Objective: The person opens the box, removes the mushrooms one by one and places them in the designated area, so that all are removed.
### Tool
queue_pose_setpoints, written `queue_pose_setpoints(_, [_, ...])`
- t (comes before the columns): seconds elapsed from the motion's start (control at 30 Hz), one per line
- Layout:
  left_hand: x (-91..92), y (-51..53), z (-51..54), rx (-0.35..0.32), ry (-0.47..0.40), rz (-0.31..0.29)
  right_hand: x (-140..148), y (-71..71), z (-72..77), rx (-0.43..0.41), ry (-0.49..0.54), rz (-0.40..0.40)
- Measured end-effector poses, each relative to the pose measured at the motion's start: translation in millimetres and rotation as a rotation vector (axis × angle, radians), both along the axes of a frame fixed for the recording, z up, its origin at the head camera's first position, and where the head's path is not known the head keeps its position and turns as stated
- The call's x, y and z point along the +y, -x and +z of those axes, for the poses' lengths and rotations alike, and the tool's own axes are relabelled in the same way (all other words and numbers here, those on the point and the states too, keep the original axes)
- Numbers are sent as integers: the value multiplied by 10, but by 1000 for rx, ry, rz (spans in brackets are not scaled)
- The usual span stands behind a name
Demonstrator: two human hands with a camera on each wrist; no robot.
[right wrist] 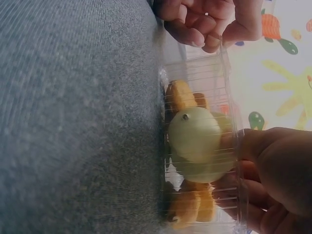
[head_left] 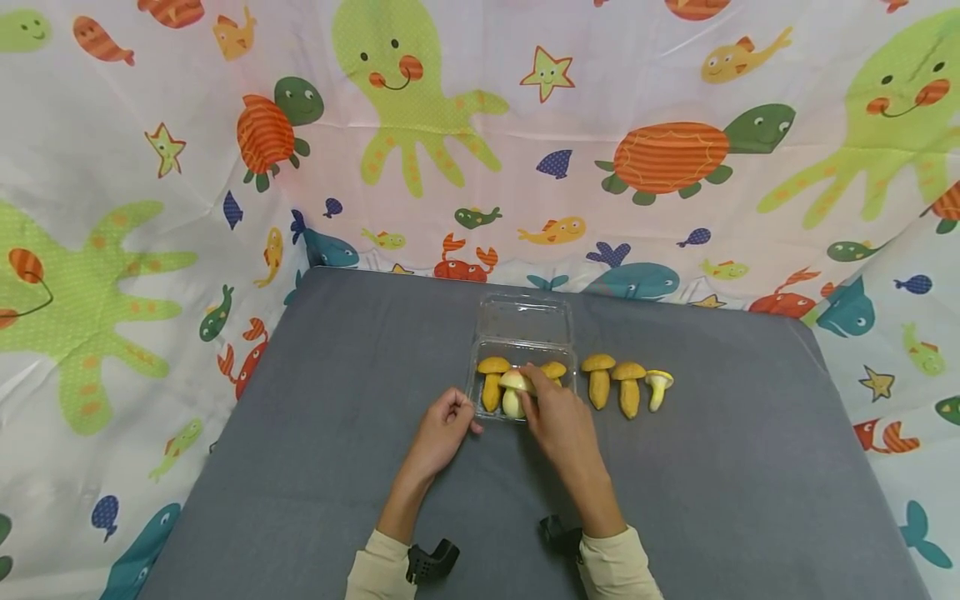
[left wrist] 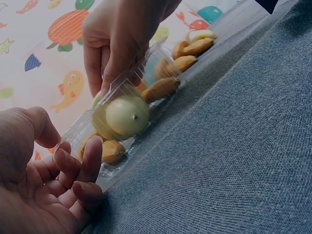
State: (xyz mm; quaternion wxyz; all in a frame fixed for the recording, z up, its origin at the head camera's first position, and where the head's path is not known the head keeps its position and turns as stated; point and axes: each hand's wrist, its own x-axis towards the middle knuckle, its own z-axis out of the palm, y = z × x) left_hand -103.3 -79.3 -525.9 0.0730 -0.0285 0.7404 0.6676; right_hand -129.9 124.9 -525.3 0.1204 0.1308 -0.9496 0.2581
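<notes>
A clear plastic clamshell box (head_left: 524, 321) lies with its lid folded back. My left hand (head_left: 442, 433) pinches the near left corner of its rim between thumb and finger. Inside the box is a pale green toy mushroom (head_left: 513, 404), its round stem end facing the front wall (right wrist: 194, 134). My right hand (head_left: 558, 421) reaches in from above and holds this mushroom, its fingertips partly hidden behind the plastic. A yellow-brown toy mushroom (head_left: 491, 385) lies on its left, and another (head_left: 554, 370) on its right is partly covered by the right hand.
Right of the box, two yellow-brown mushrooms (head_left: 598, 381) and one pale-stemmed mushroom with a yellow rim (head_left: 658, 388) lie in a row on the grey cloth (head_left: 750, 467). A curtain printed with sea animals (head_left: 450, 100) hangs behind and at the sides.
</notes>
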Motion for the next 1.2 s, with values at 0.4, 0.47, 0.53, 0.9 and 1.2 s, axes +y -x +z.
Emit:
queue_pose_setpoints(0.4, [0,-1,-1,5,25,-12,51,7,-63,54,24,27])
queue_pose_setpoints(0.47, [4,-2,2,2,27,-10,67,8,-53,67,32,28])
queue_pose_setpoints(0.53, [5,-3,6,1,26,-8,82,12,-39,78,39,27])
queue_pose_setpoints(0.9, [3,3,19,0,9,-1,167,38,7,148,51,38])
queue_pose_setpoints(1.2, [9,-11,8,4,1,12,314,15,136,224,102,15])
